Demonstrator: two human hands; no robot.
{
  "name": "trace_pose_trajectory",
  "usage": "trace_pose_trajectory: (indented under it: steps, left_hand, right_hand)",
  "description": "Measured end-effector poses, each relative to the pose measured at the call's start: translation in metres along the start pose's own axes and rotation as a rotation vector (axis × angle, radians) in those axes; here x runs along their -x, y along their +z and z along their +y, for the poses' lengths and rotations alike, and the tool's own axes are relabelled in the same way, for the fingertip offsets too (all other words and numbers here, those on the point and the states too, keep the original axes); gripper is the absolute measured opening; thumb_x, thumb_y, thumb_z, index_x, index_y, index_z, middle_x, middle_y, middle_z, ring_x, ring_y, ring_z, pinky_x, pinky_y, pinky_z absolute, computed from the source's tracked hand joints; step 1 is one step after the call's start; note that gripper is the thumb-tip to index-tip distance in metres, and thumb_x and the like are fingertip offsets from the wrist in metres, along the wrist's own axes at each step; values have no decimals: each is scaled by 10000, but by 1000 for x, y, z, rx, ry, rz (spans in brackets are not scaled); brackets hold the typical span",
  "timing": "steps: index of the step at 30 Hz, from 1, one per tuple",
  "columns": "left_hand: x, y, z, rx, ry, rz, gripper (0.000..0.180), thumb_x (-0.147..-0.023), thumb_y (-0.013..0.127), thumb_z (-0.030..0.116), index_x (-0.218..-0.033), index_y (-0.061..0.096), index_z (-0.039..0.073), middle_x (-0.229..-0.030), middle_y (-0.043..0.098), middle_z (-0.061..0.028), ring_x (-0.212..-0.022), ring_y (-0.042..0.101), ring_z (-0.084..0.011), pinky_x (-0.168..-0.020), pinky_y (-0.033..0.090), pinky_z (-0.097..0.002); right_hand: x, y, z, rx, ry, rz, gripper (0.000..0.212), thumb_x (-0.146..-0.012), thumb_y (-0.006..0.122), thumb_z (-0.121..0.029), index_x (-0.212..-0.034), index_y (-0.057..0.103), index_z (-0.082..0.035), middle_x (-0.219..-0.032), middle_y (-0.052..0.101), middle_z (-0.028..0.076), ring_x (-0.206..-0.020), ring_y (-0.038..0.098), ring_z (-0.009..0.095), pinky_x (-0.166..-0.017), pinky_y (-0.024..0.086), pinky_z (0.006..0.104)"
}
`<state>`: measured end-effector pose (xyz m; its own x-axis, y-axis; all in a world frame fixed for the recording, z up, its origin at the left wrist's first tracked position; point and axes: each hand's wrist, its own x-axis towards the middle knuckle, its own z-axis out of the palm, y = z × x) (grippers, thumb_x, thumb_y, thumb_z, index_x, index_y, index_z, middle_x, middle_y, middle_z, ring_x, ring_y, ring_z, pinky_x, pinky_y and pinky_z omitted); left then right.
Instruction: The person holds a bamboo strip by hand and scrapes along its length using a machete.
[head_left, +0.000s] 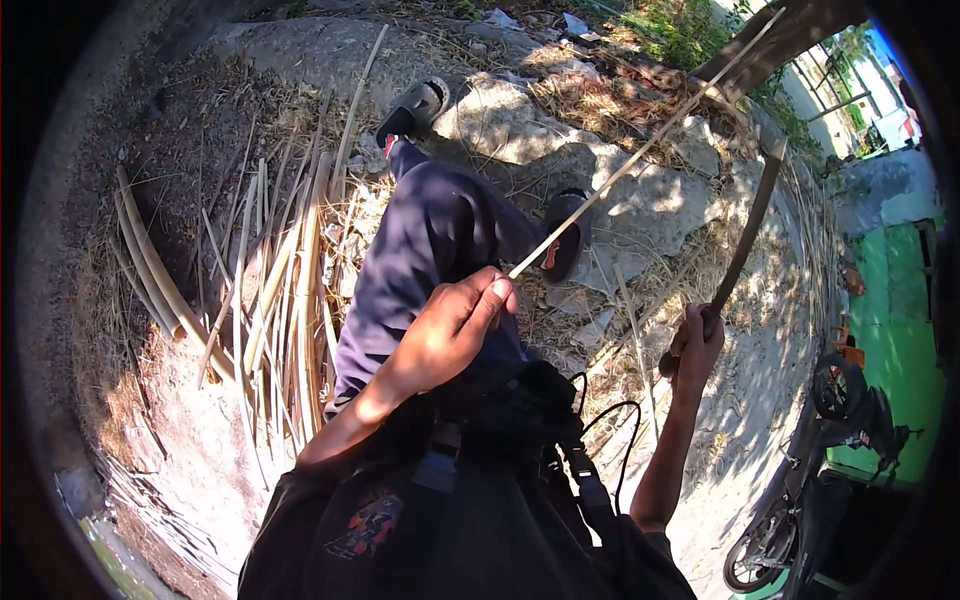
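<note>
Strip (pixel 640 155) is looking light, springy, probably splintery — left hand (pixel 452 325) is pinching its near end, sensibly; right hand (pixel 697 347), apart, is clasping a long dark tool (pixel 748 235).

Strip (pixel 646 148): woody, smooth, matt. Long tool (pixel 748 230): dark, dull, material unclear. Trousers (pixel 440 225): matt cloth. Buckle (pixel 440 460): plastic-looking. Rock (pixel 650 225): rough, matt. Cane pile (pixel 307 300): woody, fairly smooth.
</note>
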<state>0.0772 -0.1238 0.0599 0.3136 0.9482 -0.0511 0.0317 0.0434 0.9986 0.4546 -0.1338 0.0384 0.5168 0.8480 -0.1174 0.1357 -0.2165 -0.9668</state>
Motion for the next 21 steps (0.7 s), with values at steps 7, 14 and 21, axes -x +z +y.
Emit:
trace_pose_trajectory:
  steps: [7, 14, 21]
  left_hand:
    - [-37, 38, -47, -306, 230, -18, 209, -1092, 562, 161, -1017, 628, -23, -749, 593, -180, -653, 601, -274, -655, 454, -409]
    - [-43, 69, -36, -52, 126, -368, 283, -1133, 491, 183, -1023, 622, -42, -827, 646, -130, -707, 615, -207, -686, 499, -386]
    - [-38, 70, -24, -6, 191, -288, 251, -1130, 469, 141, -1013, 584, -49, -890, 631, -143, -785, 643, -228, -716, 514, -405]
  right_hand:
    - [16, 1, 6, 336, -330, -88, 276, -1019, 735, -150, -829, 559, -54, -608, 378, -70, -577, 295, 14, -517, 213, 253]
    - [46, 39, -6, 629, -687, -331, 244, -873, 797, -89, -868, 555, -60, -591, 579, 93, -495, 600, 203, -501, 434, 335]
    - [41, 62, -29, 581, -830, -404, 257, -820, 813, -115, -978, 617, -65, -721, 694, 131, -658, 736, 345, -566, 552, 390]
